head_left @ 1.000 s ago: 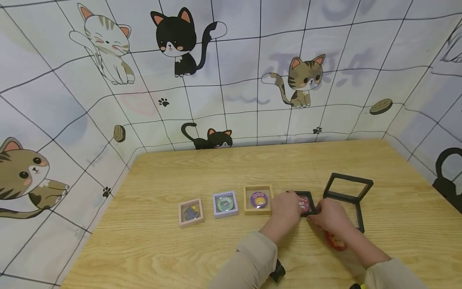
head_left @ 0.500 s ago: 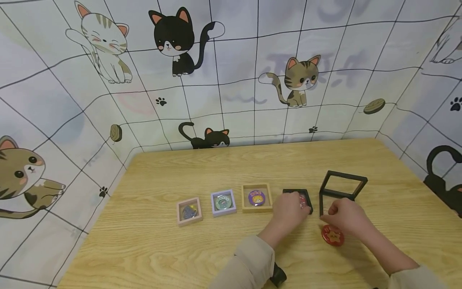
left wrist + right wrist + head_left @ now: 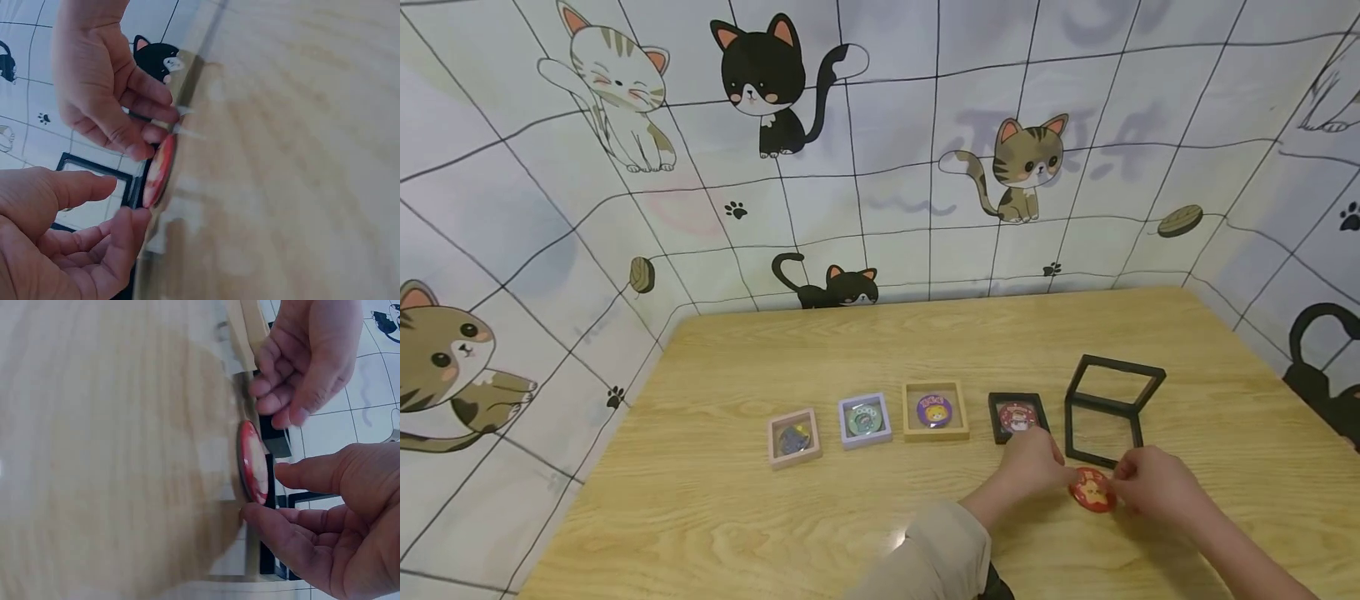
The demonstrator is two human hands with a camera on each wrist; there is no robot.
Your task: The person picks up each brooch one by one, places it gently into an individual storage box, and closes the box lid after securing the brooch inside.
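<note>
A round red badge [image 3: 1092, 490] with a yellow-orange star-shaped figure lies flat on the wooden table. From its left side my left hand [image 3: 1030, 467] reaches in, fingertips at or very near the rim. My right hand [image 3: 1157, 483] comes from the opposite side, its fingertips at the right rim. In the right wrist view, the right thumb and forefinger stand apart near one end of the badge [image 3: 253, 462]. Just behind the badge, a black hinged frame [image 3: 1103, 406] stands unfolded, its lid raised. A smaller black frame [image 3: 995, 419] holding a dark red badge lies behind my left hand.
To the left, a row of framed badges lies on the table [image 3: 737, 533]: a tan frame [image 3: 936, 434], a lilac frame [image 3: 867, 444] and a pink frame [image 3: 796, 459]. A cat-patterned cloth [image 3: 895, 208] rises behind the table and on both sides.
My left hand has left the smaller black frame and moved right and nearer to the red badge. My right hand has come down from the hinged frame to the badge's right side.
</note>
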